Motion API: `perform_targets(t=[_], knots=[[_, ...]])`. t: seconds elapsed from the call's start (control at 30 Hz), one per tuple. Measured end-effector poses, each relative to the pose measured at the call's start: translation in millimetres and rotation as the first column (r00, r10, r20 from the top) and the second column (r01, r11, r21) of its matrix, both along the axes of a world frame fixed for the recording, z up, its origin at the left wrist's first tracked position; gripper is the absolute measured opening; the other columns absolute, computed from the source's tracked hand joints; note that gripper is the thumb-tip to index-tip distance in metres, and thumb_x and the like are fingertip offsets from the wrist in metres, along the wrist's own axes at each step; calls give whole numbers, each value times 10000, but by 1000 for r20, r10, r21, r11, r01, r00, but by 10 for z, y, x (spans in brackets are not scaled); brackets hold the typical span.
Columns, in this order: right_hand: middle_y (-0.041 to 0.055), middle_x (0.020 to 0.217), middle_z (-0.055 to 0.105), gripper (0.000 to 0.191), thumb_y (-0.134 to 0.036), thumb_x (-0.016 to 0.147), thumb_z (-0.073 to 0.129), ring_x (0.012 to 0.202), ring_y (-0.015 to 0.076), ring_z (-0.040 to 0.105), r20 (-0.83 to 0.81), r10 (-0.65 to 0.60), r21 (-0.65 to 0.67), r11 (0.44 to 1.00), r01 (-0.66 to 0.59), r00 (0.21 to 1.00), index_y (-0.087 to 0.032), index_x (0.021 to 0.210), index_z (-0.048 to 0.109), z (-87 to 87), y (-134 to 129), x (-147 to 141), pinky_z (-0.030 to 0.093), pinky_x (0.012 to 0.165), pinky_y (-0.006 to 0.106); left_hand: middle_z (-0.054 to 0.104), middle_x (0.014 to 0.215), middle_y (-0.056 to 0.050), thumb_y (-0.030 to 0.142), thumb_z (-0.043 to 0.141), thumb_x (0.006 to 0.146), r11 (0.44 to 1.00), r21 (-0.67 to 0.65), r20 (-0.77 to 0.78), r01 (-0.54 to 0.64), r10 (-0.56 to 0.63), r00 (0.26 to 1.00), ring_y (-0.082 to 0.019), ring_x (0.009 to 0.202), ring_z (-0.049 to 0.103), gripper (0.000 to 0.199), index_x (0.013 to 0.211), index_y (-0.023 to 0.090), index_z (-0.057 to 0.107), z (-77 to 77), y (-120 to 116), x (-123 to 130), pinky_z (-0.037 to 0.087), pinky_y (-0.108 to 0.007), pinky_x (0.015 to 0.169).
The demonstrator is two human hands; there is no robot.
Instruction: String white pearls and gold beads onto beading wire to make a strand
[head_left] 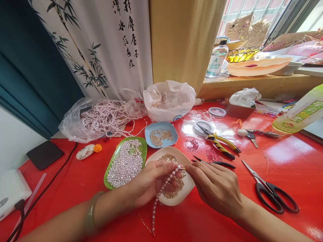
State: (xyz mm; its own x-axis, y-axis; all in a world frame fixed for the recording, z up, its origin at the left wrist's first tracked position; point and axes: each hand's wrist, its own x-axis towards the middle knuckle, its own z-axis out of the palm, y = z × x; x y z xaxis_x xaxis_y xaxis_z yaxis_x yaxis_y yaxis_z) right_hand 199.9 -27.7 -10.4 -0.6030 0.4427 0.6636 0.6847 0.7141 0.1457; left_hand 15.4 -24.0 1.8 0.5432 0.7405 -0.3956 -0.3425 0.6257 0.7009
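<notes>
While the left hand (pixel 153 178) pinches a bead strand (pixel 156 202), right hand (pixel 217 183) palm-down beside it, pinching a slim golden piece (pixel 182 168)

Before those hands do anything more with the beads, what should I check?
1. Left hand pinching the beaded strand: ok.
2. Right hand gripping the slim gold-coloured piece: cannot tell; the contact is partly hidden.
3. Gold beads close by, in the white plate: ok.
4. Pearly beads close by, in the green tray: ok.
5. Scissors clear of both hands: ok.
6. Beaded strand's lower end secured: cannot tell; too small.
</notes>
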Motion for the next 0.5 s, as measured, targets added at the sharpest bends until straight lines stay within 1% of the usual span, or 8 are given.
perform_targets(t=[0.1, 0.2, 0.3, 0.4, 0.5], knots=[[48, 673, 647, 201, -44, 781, 386, 580, 129, 548, 4, 30, -12, 999, -30, 1000, -153, 837, 545, -9, -2, 3, 380, 555, 244, 555, 651, -21, 248, 651, 689, 1000, 3, -1, -8, 8, 1000, -53, 522, 495, 169, 738, 87, 633, 6, -3, 5, 369, -171, 515], [19, 595, 604, 190, -47, 782, 388, 523, 118, 503, -25, 77, -5, 997, -78, 997, -150, 856, 530, -17, -3, -12, 351, 509, 232, 528, 629, -7, 230, 660, 678, 1000, 3, -8, -22, 22, 1000, -42, 506, 476, 153, 709, 84, 629, 15, -5, 8, 354, -158, 492], [-8, 508, 532, 169, -39, 776, 393, 457, 110, 434, -64, 120, -11, 993, -121, 991, -150, 788, 519, -16, -1, -29, 304, 458, 228, 517, 614, -2, 208, 676, 657, 1000, 18, -51, -19, 20, 999, -38, 503, 460, 142, 704, 83, 628, 18, -9, 12, 333, -148, 472], [-17, 495, 488, 178, -42, 777, 380, 439, 106, 389, -93, 137, -137, 979, -149, 986, -164, 722, 498, -2, 1, -27, 263, 432, 230, 514, 586, 3, 204, 688, 640, 998, 52, -96, -31, 36, 995, -35, 492, 440, 134, 672, 88, 628, 8, -10, 20, 311, -144, 451], [-32, 502, 449, 178, -70, 797, 363, 425, 99, 332, -147, 153, -298, 935, -192, 977, -175, 696, 466, 16, -7, -21, 233, 415, 231, 530, 593, 0, 221, 698, 625, 994, 104, -118, -29, 42, 992, -42, 504, 447, 141, 664, 100, 637, -15, 1, 27, 312, -151, 454]])
